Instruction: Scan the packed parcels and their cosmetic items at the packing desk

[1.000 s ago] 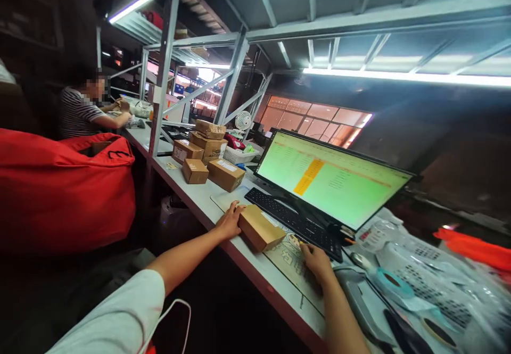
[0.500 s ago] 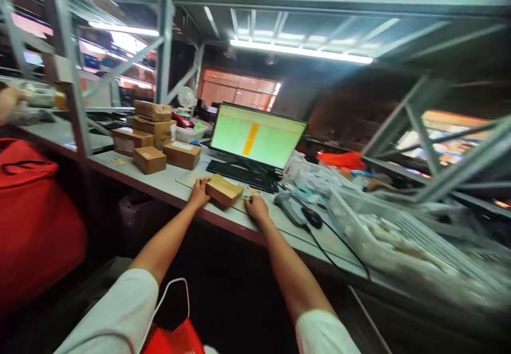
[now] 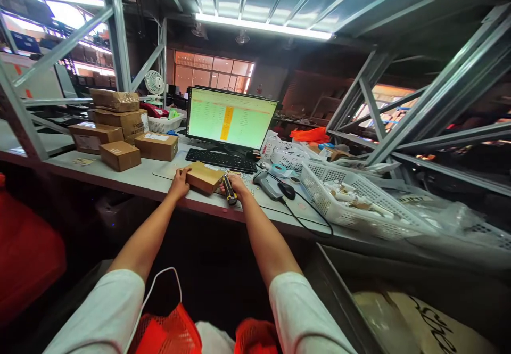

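Note:
A small cardboard box (image 3: 205,177) lies on the desk near its front edge, in front of the keyboard (image 3: 221,159). My left hand (image 3: 179,184) grips the box at its left end, fingers curled over the edge. At the right end of the box is my right hand (image 3: 235,184), closed around a black and yellow utility knife (image 3: 230,190). The knife's blade is too small to make out. A grey barcode scanner (image 3: 268,184) and a black mouse (image 3: 286,190) lie to the right of my right hand.
Several cardboard boxes (image 3: 120,155) are stacked at the left. A monitor (image 3: 231,117) stands behind the keyboard. White plastic baskets (image 3: 331,213) line the right side. Metal rack posts (image 3: 115,34) rise at both sides, and an open bin (image 3: 343,301) sits below right.
My right hand has lifted the utility knife off the desk beside the box. My left hand stays on the box. The whole view has swung to the right.

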Demonstrator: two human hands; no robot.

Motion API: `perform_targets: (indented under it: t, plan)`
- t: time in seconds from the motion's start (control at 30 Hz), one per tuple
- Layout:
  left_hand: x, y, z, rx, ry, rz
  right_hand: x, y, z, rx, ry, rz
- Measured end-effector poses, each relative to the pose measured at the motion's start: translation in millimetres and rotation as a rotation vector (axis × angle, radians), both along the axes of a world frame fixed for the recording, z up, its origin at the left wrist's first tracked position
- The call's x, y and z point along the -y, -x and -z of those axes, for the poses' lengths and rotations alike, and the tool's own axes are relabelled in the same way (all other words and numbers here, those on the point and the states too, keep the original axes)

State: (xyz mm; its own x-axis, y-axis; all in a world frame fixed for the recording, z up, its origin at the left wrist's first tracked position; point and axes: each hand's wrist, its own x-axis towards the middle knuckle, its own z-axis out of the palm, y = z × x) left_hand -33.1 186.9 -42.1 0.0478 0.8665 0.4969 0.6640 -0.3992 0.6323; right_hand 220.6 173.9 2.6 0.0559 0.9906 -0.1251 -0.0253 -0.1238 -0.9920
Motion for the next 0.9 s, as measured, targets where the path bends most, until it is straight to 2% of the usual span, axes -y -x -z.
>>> perform_targets:
  t: [0.13, 0.37, 0.7, 0.9]
  plan:
    - [-5.8, 1.1, 0.5, 0.023, -0.008, 0.028, -3.9, -1.6, 5.4, -0.104, 0.026, 0.059]
    - [-15.1, 2.5, 0.0, 0.086, 0.032, 0.018, -2.3, -2.0, 10.0, -0.199, 0.037, 0.054]
    - [-14.5, -1.3, 4.8, 0.059, 0.055, 0.06, -0.7, 1.9, 8.3, -0.222, 0.039, 0.07]
    - [-13.6, -1.3, 2.6, 0.051, 0.057, 0.062, 2.6, -4.3, 7.2, -0.196, 0.046, 0.004]
